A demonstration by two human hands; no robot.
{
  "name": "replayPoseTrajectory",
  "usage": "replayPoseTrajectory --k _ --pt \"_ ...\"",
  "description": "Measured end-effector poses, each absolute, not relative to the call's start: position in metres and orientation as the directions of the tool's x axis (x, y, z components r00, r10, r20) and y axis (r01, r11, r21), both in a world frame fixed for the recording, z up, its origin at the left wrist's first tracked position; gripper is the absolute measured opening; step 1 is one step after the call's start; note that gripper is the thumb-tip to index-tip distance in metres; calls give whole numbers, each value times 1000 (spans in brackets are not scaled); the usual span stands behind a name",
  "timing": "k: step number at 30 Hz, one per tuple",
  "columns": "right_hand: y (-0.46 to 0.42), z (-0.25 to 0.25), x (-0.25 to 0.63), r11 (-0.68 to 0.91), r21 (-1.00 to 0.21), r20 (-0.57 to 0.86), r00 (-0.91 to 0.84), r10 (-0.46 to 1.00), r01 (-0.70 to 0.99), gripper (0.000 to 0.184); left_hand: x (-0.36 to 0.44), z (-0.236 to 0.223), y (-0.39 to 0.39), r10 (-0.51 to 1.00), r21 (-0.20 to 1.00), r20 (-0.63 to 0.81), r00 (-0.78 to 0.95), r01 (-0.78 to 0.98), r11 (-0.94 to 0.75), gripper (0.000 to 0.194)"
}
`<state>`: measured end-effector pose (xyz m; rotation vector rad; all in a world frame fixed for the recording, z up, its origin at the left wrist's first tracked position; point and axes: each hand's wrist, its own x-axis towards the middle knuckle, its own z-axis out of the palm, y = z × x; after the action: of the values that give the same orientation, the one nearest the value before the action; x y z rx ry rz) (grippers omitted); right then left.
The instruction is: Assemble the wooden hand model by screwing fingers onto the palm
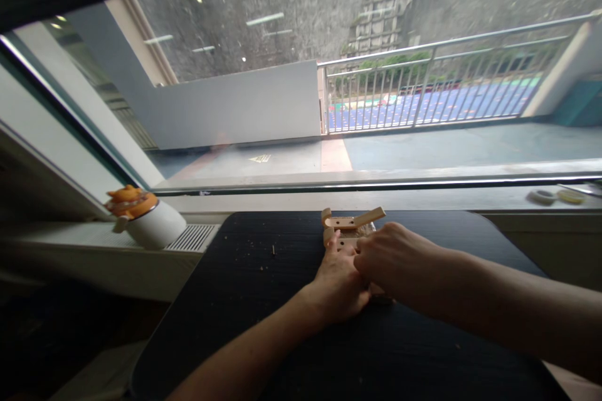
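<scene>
On the dark tabletop (226,332), toward the edge by the pale windowsill (263,203), brace the wooden assembly (339,223) firmly with the left hand (342,279) clasped against it. Work squarely with the right hand (382,257), tightly curled; cannot tell around what. Avoid nudging the small screw-like piece (273,250) to the left.

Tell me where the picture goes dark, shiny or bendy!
In the head view, light streaks glare on the window; the head view's table looks dark against the daylight, though the wooden pieces show pale; at the head view's left, the white pot leans, maybe stretched by the lens.
</scene>
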<state>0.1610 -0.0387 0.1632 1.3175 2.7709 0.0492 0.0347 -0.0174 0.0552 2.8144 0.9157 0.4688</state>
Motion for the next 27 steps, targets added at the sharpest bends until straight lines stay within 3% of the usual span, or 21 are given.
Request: replayPoseTrajectory --k 7,10,18,27 --pt "-38 173 152 627 205 -350 -542 764 752 21 34 59 -17 578 220 235 782 537 -815 25" --pt "-40 179 152 629 188 -358 -543 759 755 16 34 56 -16 572 207 218 791 535 -819 22" --pt "-43 176 150 669 167 -309 -606 733 725 22 36 47 -13 571 189 264 778 539 -821 35" --pt "-33 174 166 674 208 -303 -609 733 708 22 34 64 -18 572 201 249 782 536 -820 18"
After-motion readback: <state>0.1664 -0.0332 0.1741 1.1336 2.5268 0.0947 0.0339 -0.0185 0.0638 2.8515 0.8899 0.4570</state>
